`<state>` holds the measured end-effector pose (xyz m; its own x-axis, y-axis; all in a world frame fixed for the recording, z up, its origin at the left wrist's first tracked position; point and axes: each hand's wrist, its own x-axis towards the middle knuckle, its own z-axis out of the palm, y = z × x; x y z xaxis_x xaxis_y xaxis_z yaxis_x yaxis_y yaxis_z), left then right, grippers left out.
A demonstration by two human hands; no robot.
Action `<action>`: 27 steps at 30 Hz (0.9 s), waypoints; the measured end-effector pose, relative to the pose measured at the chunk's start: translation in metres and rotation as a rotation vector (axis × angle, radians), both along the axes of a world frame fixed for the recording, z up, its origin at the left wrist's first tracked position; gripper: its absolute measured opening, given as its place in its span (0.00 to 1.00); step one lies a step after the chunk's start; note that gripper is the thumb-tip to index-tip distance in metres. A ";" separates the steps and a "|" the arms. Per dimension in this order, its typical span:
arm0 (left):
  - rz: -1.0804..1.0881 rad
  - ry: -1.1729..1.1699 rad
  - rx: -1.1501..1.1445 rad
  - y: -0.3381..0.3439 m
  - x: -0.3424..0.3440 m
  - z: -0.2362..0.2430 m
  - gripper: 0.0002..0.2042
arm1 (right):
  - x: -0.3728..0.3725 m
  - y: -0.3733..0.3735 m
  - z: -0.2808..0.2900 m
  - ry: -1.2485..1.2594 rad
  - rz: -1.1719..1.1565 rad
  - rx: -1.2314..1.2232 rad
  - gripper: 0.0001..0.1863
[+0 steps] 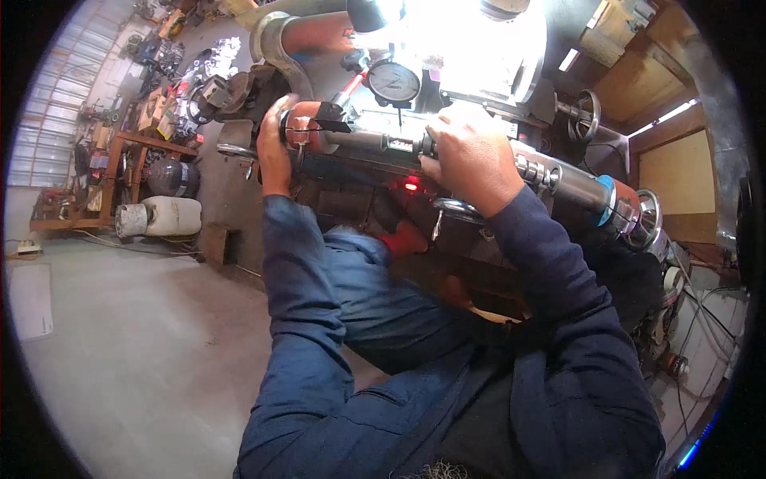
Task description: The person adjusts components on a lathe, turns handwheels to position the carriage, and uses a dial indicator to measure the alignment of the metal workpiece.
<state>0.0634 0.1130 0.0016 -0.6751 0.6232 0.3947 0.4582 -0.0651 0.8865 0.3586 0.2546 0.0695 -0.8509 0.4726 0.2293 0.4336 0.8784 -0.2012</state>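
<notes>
My left hand (275, 152) grips the side of an orange cylindrical fixture (305, 132) at the left end of a steel shaft assembly (359, 137). My right hand (471, 148) is curled over the shaft assembly right of its middle, hiding part of it. A round dial indicator (393, 80) on a red-handled holder (353, 82) stands above the shaft, its thin stem reaching down between my hands. A small red light (411, 184) glows below. To the right are stacked metal rings (536, 170) and a steel cylinder with a blue band (605, 199).
Chrome handwheels (649, 219) are on the machine's right, another (451, 209) below my right hand. A curved metal clamp (271, 44) is at upper left. Gas cylinders (159, 214) and a cluttered wooden rack (112, 182) line the left. A wooden panel (674, 172) and cables stand right.
</notes>
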 end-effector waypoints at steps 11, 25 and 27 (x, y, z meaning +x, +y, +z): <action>-0.371 -0.729 0.080 0.008 -0.017 -0.008 0.26 | 0.131 0.003 0.043 0.456 -0.146 -0.029 0.26; -0.129 -0.952 0.255 0.017 -0.019 -0.001 0.04 | 0.405 0.099 -0.020 0.424 -0.836 -0.347 0.29; -0.067 -0.948 0.191 0.018 -0.009 0.017 0.06 | 0.440 0.120 -0.070 0.349 -0.697 -0.392 0.30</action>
